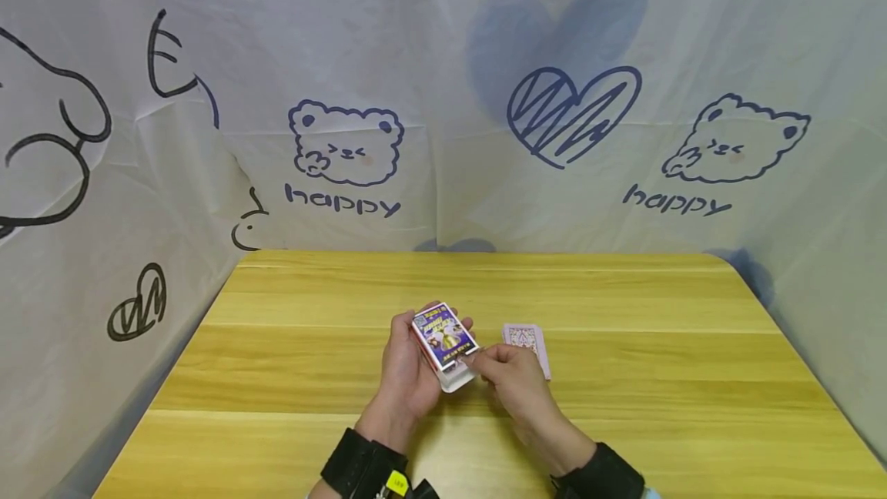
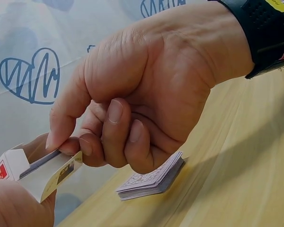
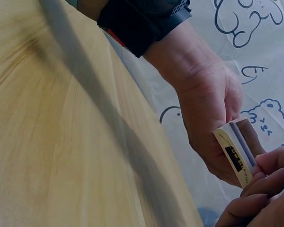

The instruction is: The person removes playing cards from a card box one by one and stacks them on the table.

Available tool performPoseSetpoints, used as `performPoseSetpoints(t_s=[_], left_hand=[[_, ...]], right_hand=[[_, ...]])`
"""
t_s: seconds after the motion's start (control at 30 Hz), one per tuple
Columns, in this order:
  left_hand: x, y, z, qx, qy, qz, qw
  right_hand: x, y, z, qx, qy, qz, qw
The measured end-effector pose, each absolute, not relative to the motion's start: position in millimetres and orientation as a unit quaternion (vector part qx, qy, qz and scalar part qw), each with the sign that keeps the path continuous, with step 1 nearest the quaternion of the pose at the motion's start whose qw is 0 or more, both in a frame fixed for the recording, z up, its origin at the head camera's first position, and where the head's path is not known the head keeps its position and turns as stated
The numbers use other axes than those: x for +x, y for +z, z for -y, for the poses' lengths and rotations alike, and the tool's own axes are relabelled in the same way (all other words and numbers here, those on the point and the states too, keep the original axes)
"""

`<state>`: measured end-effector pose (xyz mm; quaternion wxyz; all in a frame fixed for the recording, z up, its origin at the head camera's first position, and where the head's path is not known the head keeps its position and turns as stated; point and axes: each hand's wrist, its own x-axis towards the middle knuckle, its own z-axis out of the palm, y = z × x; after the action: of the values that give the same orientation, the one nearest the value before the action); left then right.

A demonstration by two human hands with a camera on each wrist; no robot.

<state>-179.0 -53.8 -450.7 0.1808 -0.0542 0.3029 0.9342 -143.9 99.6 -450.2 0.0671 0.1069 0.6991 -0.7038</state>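
Observation:
My left hand [image 1: 409, 372] holds a small playing-card box [image 1: 453, 381], its open end and white flap toward me. A purple and yellow printed face [image 1: 446, 336] with a white border lies uppermost; whether it is a loose card or the box front I cannot tell. At the open end, my right hand [image 1: 520, 383] pinches the edge of the cards [image 2: 38, 163] inside the box, thumb against forefinger. Its other fingers curl inward in the left wrist view. Beside the right hand, a deck of cards [image 1: 524, 337] rests on the table, patterned back up.
The wooden table [image 1: 291, 360] stretches out on all sides of the hands. White cloth [image 1: 443, 45] with drawn bears and hearts hangs behind it and at both sides. Black bands [image 1: 363, 462] circle both wrists.

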Motion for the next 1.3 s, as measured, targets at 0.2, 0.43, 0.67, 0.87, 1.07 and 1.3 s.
performPoseSetpoints(t_s=[0.2,0.43,0.67,0.87,1.07,1.3], left_hand=[[-180.4,-450.3,57.0,-0.062,0.937,-0.299,0.170],[-183.6,-448.0,63.1,-0.069,0.942,-0.291,0.152],[-185.9,-446.1,66.3,-0.070,0.943,-0.293,0.141],[-183.4,-447.3,63.1,-0.069,0.936,-0.303,0.167],[-182.0,-447.3,61.7,-0.071,0.933,-0.309,0.170],[-185.0,-447.0,64.9,-0.076,0.936,-0.307,0.157]], right_hand=[[-142.8,-448.5,-101.1,0.098,-0.683,-0.719,0.081],[-140.2,-443.6,-102.6,0.066,-0.688,-0.713,0.120],[-139.3,-437.2,-105.0,0.036,-0.680,-0.720,0.132],[-143.4,-440.9,-107.4,0.043,-0.637,-0.766,0.074],[-145.2,-443.6,-110.9,0.033,-0.643,-0.760,0.091],[-146.3,-440.1,-119.5,-0.016,-0.642,-0.751,0.154]])
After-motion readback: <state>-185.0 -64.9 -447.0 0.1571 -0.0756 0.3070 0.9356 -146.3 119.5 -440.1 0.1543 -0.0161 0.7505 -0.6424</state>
